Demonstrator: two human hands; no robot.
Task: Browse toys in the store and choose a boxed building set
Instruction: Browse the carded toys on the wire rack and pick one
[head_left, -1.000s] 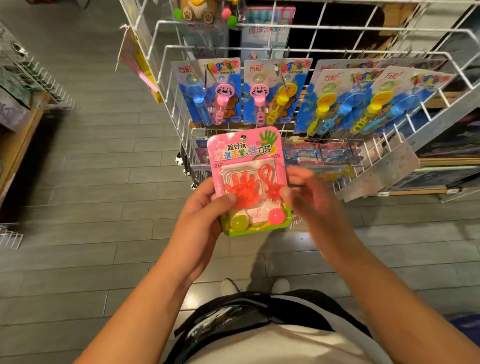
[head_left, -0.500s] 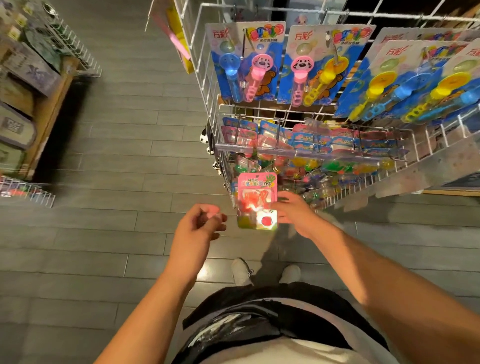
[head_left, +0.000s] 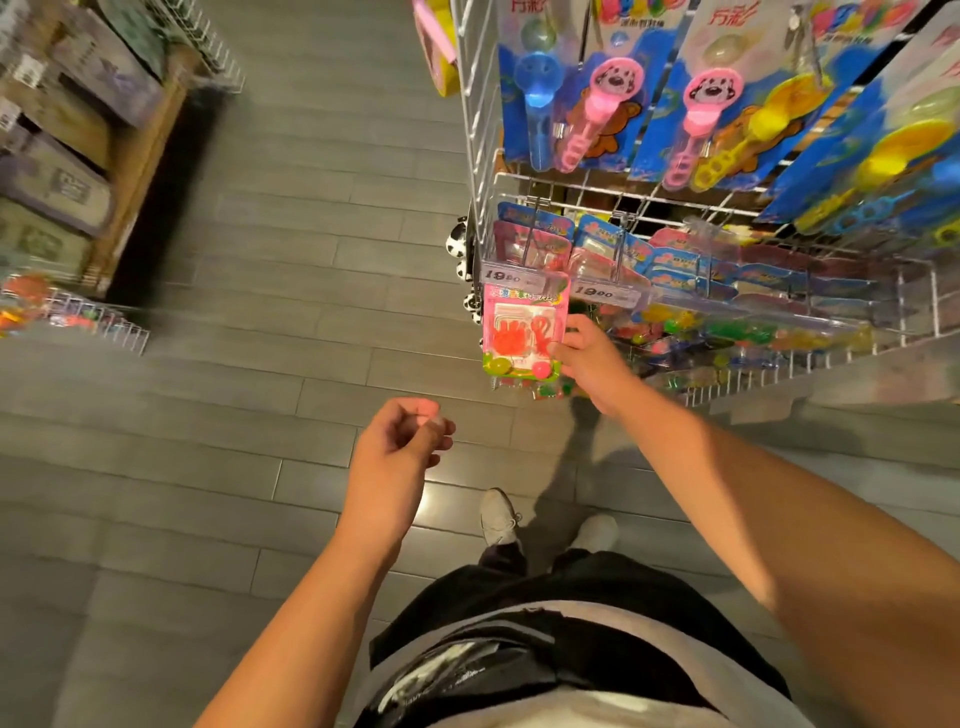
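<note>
- While a second ago both our hands held the pink blister card (head_left: 523, 332) close to our chest, head view now shows only our right hand (head_left: 592, 364) pinching its edge, up at the wire rack (head_left: 480, 156) under a price tag (head_left: 511, 279).
- Our left hand (head_left: 400, 447) has let go; hangs loosely curled, empty.
- We judge the card is going back: not a boxed building set; none clearly seen yet.
- Grey plank floor (head_left: 260, 364); blurred boxes on a shelf (head_left: 62, 156) far left.
</note>
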